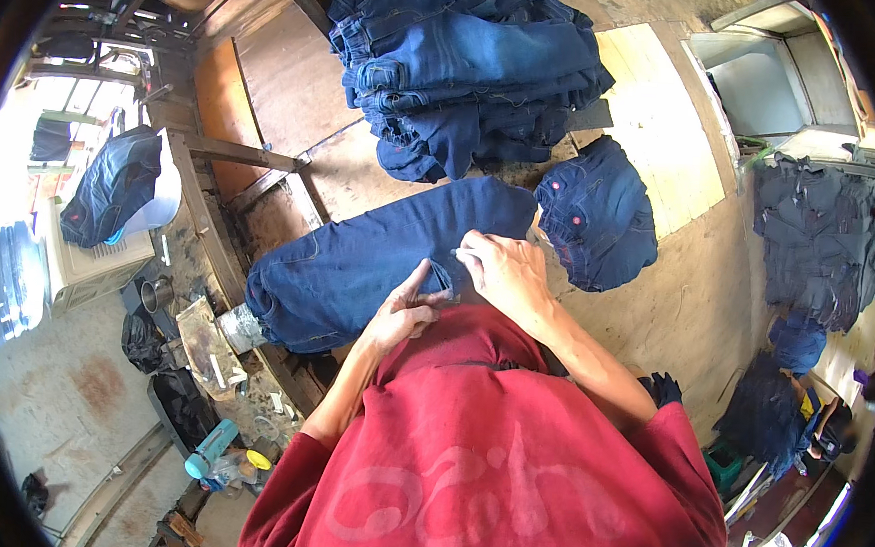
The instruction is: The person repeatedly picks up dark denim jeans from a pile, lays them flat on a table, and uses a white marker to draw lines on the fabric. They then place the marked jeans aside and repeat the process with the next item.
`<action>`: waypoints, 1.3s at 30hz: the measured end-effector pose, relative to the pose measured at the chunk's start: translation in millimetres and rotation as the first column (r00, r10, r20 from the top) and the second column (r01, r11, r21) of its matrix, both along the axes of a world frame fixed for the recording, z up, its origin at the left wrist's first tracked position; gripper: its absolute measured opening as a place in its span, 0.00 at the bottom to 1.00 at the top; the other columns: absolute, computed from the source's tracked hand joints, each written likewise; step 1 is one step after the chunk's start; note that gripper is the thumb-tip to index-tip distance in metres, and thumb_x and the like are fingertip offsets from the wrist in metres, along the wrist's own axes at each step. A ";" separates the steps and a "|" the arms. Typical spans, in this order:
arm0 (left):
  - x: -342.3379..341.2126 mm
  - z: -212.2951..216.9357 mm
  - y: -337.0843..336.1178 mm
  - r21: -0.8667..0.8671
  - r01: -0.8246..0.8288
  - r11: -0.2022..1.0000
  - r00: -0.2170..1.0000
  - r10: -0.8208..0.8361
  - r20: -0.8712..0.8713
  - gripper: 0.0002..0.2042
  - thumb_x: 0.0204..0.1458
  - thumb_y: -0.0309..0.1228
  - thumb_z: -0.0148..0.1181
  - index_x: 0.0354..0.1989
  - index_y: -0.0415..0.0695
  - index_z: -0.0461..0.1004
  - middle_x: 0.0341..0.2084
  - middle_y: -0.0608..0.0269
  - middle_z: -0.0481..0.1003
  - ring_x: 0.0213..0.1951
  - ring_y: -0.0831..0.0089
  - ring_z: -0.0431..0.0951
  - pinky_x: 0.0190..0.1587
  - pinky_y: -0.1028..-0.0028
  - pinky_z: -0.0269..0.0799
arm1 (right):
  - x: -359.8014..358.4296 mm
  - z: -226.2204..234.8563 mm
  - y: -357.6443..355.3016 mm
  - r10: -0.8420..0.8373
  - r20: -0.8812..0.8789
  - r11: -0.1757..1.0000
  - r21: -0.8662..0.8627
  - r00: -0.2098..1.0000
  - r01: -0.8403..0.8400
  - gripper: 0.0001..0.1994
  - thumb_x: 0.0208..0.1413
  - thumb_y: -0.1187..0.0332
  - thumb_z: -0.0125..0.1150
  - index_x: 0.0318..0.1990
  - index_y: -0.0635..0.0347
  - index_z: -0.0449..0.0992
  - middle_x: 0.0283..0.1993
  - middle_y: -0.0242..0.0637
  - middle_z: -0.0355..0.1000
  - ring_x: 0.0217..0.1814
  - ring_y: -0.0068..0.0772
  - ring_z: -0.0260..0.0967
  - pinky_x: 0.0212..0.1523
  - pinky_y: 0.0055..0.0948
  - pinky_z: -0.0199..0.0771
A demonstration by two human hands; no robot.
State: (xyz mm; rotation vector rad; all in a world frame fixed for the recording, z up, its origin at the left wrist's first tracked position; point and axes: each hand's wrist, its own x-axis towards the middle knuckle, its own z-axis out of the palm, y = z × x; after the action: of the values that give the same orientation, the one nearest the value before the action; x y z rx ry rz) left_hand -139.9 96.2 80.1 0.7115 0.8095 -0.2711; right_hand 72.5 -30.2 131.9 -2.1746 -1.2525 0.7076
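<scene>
Two hands at work on one pair of dark blue jeans (358, 259) spread across the wooden table (677, 288) just ahead of the red shirt (486, 457): left hand (405, 312) pressed flat on the cloth near the waistband, right hand (503, 268) pinching a small fold or thread there (too small to tell which). Judged as a close check or trim at the waist; next move likely calling for a steady pinch and taut cloth. Small red tags (576, 220) on the folded jeans (601, 223) beside; stacked jeans (460, 64) beyond.
</scene>
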 end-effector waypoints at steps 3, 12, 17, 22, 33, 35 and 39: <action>3.9 2.1 0.0 -0.013 0.005 1.000 1.000 -0.005 -0.025 0.54 0.57 0.11 0.51 0.89 0.60 0.32 0.65 0.51 0.76 0.27 0.84 0.68 0.26 0.80 0.64 | 0.1 -2.4 1.1 0.114 -0.080 0.987 -0.105 0.990 -0.122 0.07 0.69 0.62 0.66 0.40 0.54 0.80 0.32 0.41 0.84 0.36 0.55 0.84 0.35 0.49 0.82; 4.9 3.2 0.8 -0.039 -0.014 0.999 1.000 0.013 -0.020 0.54 0.59 0.10 0.54 0.89 0.60 0.33 0.65 0.47 0.78 0.28 0.83 0.69 0.28 0.80 0.66 | 12.9 -9.6 -3.3 0.052 -0.012 0.993 -0.109 0.999 -0.053 0.07 0.69 0.61 0.66 0.43 0.53 0.84 0.32 0.42 0.84 0.35 0.49 0.85 0.35 0.46 0.83; 4.4 10.4 18.5 0.042 0.126 0.991 0.990 -0.129 0.055 0.52 0.59 0.12 0.55 0.89 0.55 0.35 0.68 0.40 0.77 0.28 0.81 0.71 0.29 0.77 0.72 | 41.4 -59.2 -25.2 -0.241 -0.206 0.970 -0.010 0.948 0.244 0.09 0.72 0.61 0.64 0.44 0.55 0.85 0.33 0.43 0.84 0.34 0.46 0.84 0.37 0.45 0.81; -76.1 15.4 126.1 0.788 0.441 -0.429 0.887 0.344 -0.309 0.24 0.65 0.42 0.69 0.66 0.45 0.81 0.53 0.48 0.86 0.57 0.47 0.83 0.64 0.53 0.75 | 70.3 -144.6 -78.6 -0.616 -0.352 0.787 -0.266 0.704 0.556 0.26 0.79 0.43 0.53 0.63 0.58 0.74 0.37 0.35 0.82 0.35 0.26 0.78 0.39 0.29 0.81; -70.2 -24.7 184.9 0.992 0.115 -0.057 0.940 0.328 -0.090 0.18 0.72 0.40 0.63 0.50 0.33 0.86 0.41 0.46 0.87 0.44 0.54 0.87 0.54 0.61 0.79 | 38.0 -205.5 -59.3 -0.684 -0.698 0.266 -0.512 -0.215 0.817 0.21 0.59 0.59 0.83 0.50 0.52 0.73 0.41 0.31 0.73 0.41 0.31 0.76 0.40 0.39 0.85; -96.0 -13.7 132.6 0.980 0.133 -0.146 0.897 0.438 -0.057 0.26 0.72 0.42 0.61 0.69 0.32 0.75 0.66 0.37 0.76 0.68 0.43 0.75 0.73 0.56 0.66 | 86.8 -234.0 -64.7 -0.764 -0.643 0.179 -0.301 -0.060 0.937 0.19 0.58 0.70 0.81 0.33 0.43 0.69 0.30 0.19 0.68 0.29 0.20 0.65 0.28 0.32 0.64; -121.0 -12.4 7.1 0.868 0.496 -0.013 0.778 0.451 -0.438 0.57 0.52 0.54 0.80 0.80 0.28 0.54 0.83 0.30 0.46 0.83 0.29 0.41 0.83 0.42 0.41 | 184.4 -248.7 -74.2 -0.806 -0.576 0.014 -0.245 -0.134 0.969 0.20 0.63 0.65 0.78 0.33 0.46 0.65 0.24 0.23 0.65 0.18 0.20 0.58 0.19 0.28 0.55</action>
State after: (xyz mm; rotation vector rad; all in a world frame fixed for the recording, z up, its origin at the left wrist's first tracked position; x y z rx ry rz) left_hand -260.9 103.3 67.7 2.2272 1.7348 0.1888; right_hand 256.9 -104.4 -116.9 -1.6760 0.6978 0.3910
